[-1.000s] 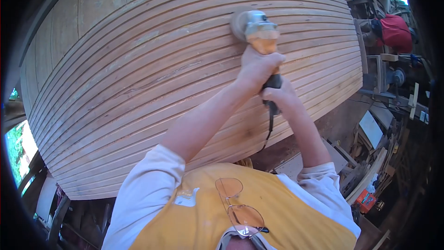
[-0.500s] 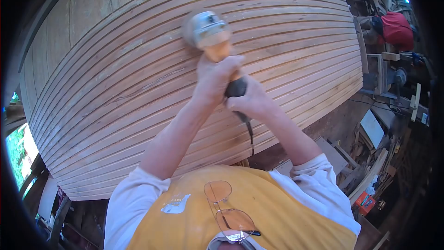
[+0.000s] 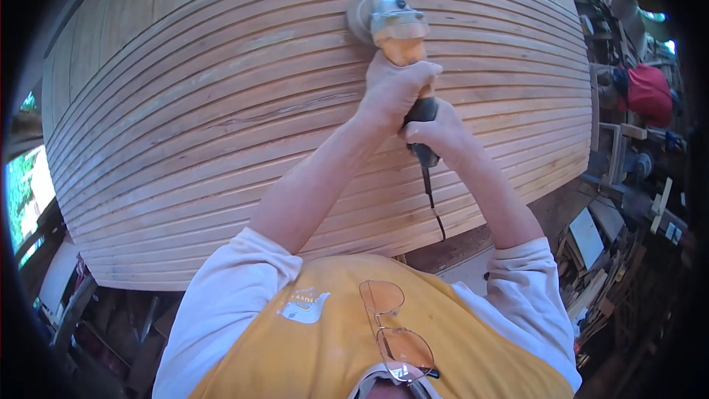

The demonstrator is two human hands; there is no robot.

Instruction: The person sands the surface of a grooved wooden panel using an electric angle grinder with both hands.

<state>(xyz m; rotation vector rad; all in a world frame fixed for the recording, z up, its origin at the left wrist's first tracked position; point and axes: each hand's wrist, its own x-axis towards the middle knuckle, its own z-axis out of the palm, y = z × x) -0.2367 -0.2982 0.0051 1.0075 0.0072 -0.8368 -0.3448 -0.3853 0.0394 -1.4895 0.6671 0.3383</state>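
My left hand (image 3: 399, 89) is wrapped round the angle grinder (image 3: 399, 29) just behind its metal head; my right hand (image 3: 443, 131) grips the black rear handle (image 3: 421, 112); the disc (image 3: 362, 16) is at the upper middle of the curved wooden planking (image 3: 221, 133); the cord (image 3: 429, 188) trails towards my yellow shirt (image 3: 325, 355).

Is a silver-and-orange sander (image 3: 401, 33), black-handled, with pale disc (image 3: 360, 18) and black cord (image 3: 427, 185), held across long wooden planks (image 3: 244, 122).
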